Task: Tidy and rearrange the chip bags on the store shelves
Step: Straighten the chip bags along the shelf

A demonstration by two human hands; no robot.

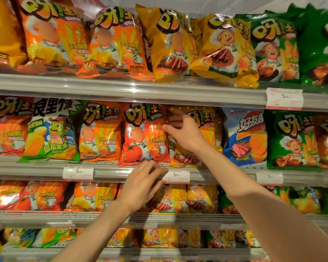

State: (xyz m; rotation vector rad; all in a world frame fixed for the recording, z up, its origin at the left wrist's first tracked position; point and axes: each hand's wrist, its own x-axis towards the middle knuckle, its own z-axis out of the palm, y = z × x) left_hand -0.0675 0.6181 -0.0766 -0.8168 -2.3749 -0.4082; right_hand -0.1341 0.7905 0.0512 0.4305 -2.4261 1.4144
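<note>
Four shelves of chip bags are seen from the head view. On the second shelf [121, 172] a red bag [140, 137] stands upright at centre, with an orange bag [100, 133] just beside it on one side and a yellow bag [206, 133] on the other.

The right hand [182, 129] is raised to the yellow bag. Its fingers are spread and loosely bent against the bag's upper front edge, at the gap between yellow and red bags. Whether the bag is actually gripped cannot be told.

The left hand [144, 183] is held lower, at the shelf's front rail. Its fingertips are curled at the red bag's bottom edge, just beside a price tag [176, 175]. Whether the edge is pinched cannot be told.

A blue bag [244, 137] and a green bag [292, 138] are noted further along the same shelf.
</note>
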